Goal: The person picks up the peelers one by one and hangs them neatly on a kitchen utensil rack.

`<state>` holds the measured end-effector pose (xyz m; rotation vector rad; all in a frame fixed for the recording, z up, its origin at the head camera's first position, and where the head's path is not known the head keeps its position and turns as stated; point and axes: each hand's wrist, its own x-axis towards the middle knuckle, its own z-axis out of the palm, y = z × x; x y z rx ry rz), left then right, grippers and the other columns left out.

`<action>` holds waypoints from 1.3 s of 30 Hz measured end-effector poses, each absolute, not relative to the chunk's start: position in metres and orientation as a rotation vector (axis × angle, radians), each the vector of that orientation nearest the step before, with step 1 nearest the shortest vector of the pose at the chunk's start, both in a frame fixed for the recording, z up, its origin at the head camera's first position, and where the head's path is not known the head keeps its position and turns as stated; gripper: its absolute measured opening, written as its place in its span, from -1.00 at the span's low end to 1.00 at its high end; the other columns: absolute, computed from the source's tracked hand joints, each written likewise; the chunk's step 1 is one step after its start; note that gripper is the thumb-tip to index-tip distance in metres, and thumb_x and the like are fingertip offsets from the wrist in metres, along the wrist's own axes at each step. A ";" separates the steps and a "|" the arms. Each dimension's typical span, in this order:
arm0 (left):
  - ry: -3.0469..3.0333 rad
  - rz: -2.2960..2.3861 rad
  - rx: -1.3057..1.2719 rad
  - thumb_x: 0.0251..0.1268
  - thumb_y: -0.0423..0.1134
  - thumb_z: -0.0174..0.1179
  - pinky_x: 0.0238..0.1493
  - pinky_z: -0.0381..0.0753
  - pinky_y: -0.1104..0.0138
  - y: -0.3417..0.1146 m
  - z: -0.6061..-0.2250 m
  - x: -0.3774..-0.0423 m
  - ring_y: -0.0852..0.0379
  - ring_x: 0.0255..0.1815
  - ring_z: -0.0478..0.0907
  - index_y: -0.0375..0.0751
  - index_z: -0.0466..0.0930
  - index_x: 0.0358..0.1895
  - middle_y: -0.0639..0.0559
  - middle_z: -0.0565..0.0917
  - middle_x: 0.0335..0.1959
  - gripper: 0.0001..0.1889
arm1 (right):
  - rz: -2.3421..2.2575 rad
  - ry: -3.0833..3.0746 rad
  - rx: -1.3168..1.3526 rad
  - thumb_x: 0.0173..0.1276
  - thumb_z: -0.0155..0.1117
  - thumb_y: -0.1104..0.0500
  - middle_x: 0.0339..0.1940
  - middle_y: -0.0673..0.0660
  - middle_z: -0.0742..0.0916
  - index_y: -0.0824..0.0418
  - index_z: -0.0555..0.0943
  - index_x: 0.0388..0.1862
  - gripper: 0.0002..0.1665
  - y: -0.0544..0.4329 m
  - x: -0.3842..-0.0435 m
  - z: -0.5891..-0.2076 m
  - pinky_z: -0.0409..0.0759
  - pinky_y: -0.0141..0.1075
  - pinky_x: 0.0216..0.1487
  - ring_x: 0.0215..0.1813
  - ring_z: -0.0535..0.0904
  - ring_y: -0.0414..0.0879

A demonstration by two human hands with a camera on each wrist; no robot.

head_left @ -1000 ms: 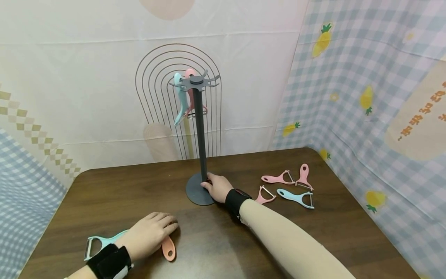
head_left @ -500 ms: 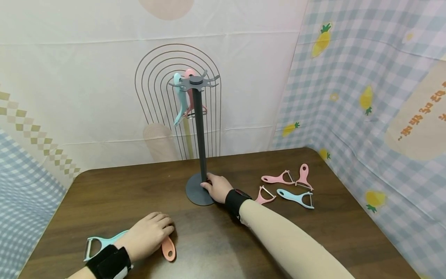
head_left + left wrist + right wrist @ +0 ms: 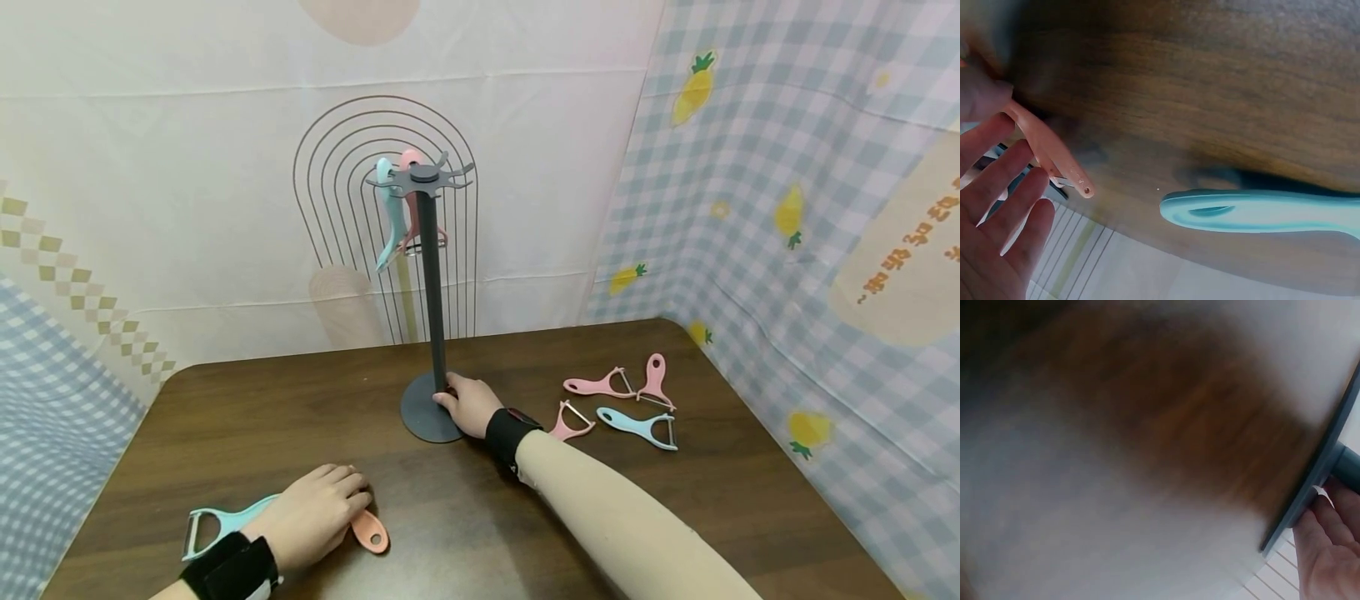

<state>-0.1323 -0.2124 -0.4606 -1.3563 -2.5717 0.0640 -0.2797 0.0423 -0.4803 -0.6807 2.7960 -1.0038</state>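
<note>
My left hand (image 3: 313, 508) pinches an orange peeler (image 3: 371, 532) between thumb and fingers at the table's front left. Its handle end sticks out to the right of the hand; the left wrist view shows more of the peeler (image 3: 1047, 147), though its head is mostly hidden. Beside that hand lies a turquoise peeler (image 3: 232, 520), its handle partly covered. My right hand (image 3: 472, 406) holds the dark grey stand (image 3: 431, 292) at the foot of its pole, above the round base. From the stand's top hooks hang a light blue peeler (image 3: 393, 217) and a pink peeler (image 3: 412, 204).
On the right of the wooden table (image 3: 300, 408) lie a light blue peeler (image 3: 633, 423) and several pink peelers (image 3: 596, 384), one partly behind my right forearm. Patterned cloth (image 3: 525, 208) stands behind the table and along its sides.
The orange peeler's handle end has swung a little to the right and away from me, and my left hand has shifted slightly. My right hand stays on the stand.
</note>
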 end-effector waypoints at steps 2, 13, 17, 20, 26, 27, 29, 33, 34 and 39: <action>-2.567 0.074 -1.345 -0.01 -0.35 0.33 -0.02 0.57 0.13 -0.212 -0.461 -0.132 0.04 -0.17 0.56 -0.09 0.65 -0.32 0.06 0.59 -0.28 -0.85 | -1.003 2.792 -0.680 0.48 0.13 0.01 -0.36 0.02 0.65 0.18 0.54 -0.10 -0.75 0.042 -0.279 -0.479 0.51 -0.29 -0.26 -0.34 0.53 -0.15; -2.668 0.192 -1.319 0.15 -0.38 0.29 -0.05 0.58 0.17 -0.208 -0.459 -0.130 0.10 -0.18 0.54 -0.09 0.66 -0.28 0.09 0.59 -0.27 -0.89 | -1.008 2.793 -0.681 0.48 0.14 0.02 -0.34 0.02 0.66 0.19 0.55 -0.06 -0.73 0.042 -0.279 -0.478 0.52 -0.30 -0.25 -0.33 0.54 -0.17; -2.617 0.187 -1.309 0.14 -0.36 0.30 -0.03 0.59 0.18 -0.207 -0.461 -0.131 0.10 -0.19 0.58 -0.09 0.66 -0.34 0.10 0.61 -0.31 -0.93 | -1.009 2.788 -0.676 0.48 0.13 0.02 -0.33 0.04 0.67 0.19 0.55 -0.05 -0.73 0.042 -0.278 -0.476 0.52 -0.29 -0.23 -0.32 0.55 -0.16; -2.562 0.164 -1.308 0.11 -0.35 0.32 -0.08 0.60 0.20 -0.207 -0.462 -0.133 0.13 -0.25 0.58 -0.09 0.64 -0.39 0.11 0.60 -0.36 -0.93 | -1.008 2.787 -0.674 0.48 0.13 0.03 -0.36 0.04 0.66 0.19 0.55 -0.07 -0.74 0.042 -0.277 -0.475 0.51 -0.29 -0.26 -0.34 0.54 -0.15; -2.578 0.201 -1.312 0.09 -0.35 0.34 -0.22 0.57 0.26 -0.206 -0.460 -0.135 0.17 -0.33 0.53 -0.09 0.63 -0.35 0.14 0.54 -0.42 -0.90 | -0.993 2.805 -0.693 0.50 0.10 0.01 -0.33 0.04 0.67 0.19 0.55 0.01 -0.70 0.042 -0.277 -0.478 0.52 -0.31 -0.25 -0.31 0.57 -0.17; -2.591 0.222 -1.312 0.09 -0.36 0.34 -0.22 0.57 0.26 -0.206 -0.460 -0.135 0.17 -0.33 0.53 -0.09 0.63 -0.34 0.13 0.54 -0.42 -0.89 | -0.989 2.809 -0.693 0.50 0.09 0.00 -0.31 0.05 0.68 0.19 0.55 0.02 -0.68 0.042 -0.277 -0.479 0.52 -0.31 -0.24 -0.30 0.58 -0.17; -2.612 0.256 -1.311 0.11 -0.37 0.34 -0.22 0.58 0.26 -0.205 -0.458 -0.136 0.16 -0.32 0.53 -0.10 0.63 -0.31 0.12 0.53 -0.43 -0.88 | -0.994 2.811 -0.693 0.50 0.09 0.00 -0.30 0.06 0.68 0.20 0.55 0.03 -0.67 0.042 -0.277 -0.479 0.53 -0.30 -0.23 -0.28 0.59 -0.15; -2.608 0.242 -1.292 0.11 -0.37 0.36 -0.24 0.58 0.25 -0.205 -0.454 -0.138 0.16 -0.32 0.54 -0.10 0.62 -0.31 0.12 0.53 -0.42 -0.87 | -1.005 2.804 -0.695 0.50 0.10 0.01 -0.35 0.04 0.66 0.20 0.55 -0.01 -0.70 0.042 -0.277 -0.479 0.51 -0.29 -0.27 -0.33 0.57 -0.16; -2.605 0.224 -1.284 0.10 -0.37 0.36 -0.25 0.58 0.25 -0.205 -0.453 -0.138 0.16 -0.31 0.54 -0.10 0.62 -0.31 0.12 0.53 -0.42 -0.86 | -1.007 2.801 -0.696 0.50 0.10 0.01 -0.36 0.04 0.66 0.19 0.55 -0.01 -0.70 0.042 -0.277 -0.479 0.50 -0.29 -0.28 -0.34 0.56 -0.16; -2.554 0.134 -1.200 0.01 -0.41 0.41 -0.24 0.60 0.21 -0.207 -0.438 -0.148 0.13 -0.33 0.55 -0.14 0.62 -0.27 0.09 0.56 -0.37 -0.78 | -1.013 2.795 -0.697 0.50 0.09 0.01 -0.40 0.02 0.63 0.19 0.54 -0.05 -0.73 0.042 -0.277 -0.479 0.48 -0.30 -0.31 -0.38 0.53 -0.16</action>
